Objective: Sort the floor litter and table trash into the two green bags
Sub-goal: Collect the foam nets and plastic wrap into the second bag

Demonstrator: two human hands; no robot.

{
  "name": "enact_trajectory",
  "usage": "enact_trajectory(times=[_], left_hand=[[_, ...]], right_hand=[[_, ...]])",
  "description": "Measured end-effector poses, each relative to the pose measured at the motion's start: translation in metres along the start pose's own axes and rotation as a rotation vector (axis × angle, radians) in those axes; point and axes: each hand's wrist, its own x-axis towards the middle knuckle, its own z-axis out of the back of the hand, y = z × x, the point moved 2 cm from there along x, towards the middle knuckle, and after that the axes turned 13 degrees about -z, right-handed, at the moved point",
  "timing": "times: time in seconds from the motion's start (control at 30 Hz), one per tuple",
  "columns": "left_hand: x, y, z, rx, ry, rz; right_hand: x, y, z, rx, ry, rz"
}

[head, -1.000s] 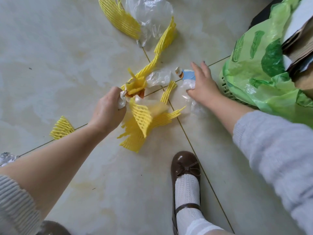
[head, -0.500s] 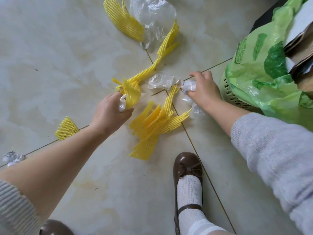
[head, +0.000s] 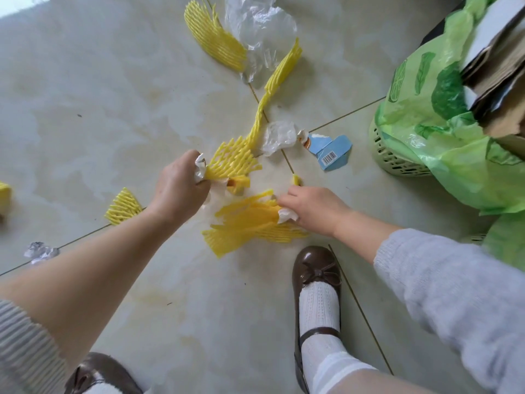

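Your left hand [head: 179, 189] is clenched around a fistful of yellow foam netting [head: 235, 160] with a scrap of white paper [head: 199, 166] bunched in beside it, and your right hand [head: 312, 209] is closed on a white wad [head: 287, 216] while its fingertips press onto the flat yellow netting pile [head: 247, 226] lying on the floor just ahead of your shoe [head: 316, 268]. Both fists are already full, so the likeliest slip is that reaching for more pushes out what you hold; the netting is springy and will probably fan open and drop strips once your grip loosens. Paper and foam are mixed in each hand, so if the two kinds belong in different bags you risk dumping them together. Beyond your hands, the crumpled clear film [head: 279, 137] and the torn blue carton piece [head: 331, 150] lie near the tile joint, easy to overlook or slide on underfoot. Farther out sit another yellow net [head: 214, 38] and a clear plastic sheet [head: 260, 29], a small net piece [head: 123, 206] to your left and a foil-like wad [head: 41, 251] by your forearm. The green bag [head: 426, 109] over its basket [head: 395, 160] is at your right, already crowded with cardboard [head: 500, 72], so light pieces may slide back out.
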Motion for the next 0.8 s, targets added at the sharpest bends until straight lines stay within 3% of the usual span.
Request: enact_trajectory(times=[0.17,0.37,0.8], left_hand=[[-0.023,-0.015,0.020,-0.085,-0.046,-0.100],[-0.052,-0.063,0.054,-0.108,-0.100,-0.205],[-0.109,-0.282,0.075,-0.106,-0.254,-0.557]], right_hand=[[-0.023,-0.004,0.017,0.245,-0.156,-0.178],[-0.093,0.002,0.051,0.469,-0.382,-0.180],[-0.325,-0.052,0.127,0.630,-0.822,-0.445]])
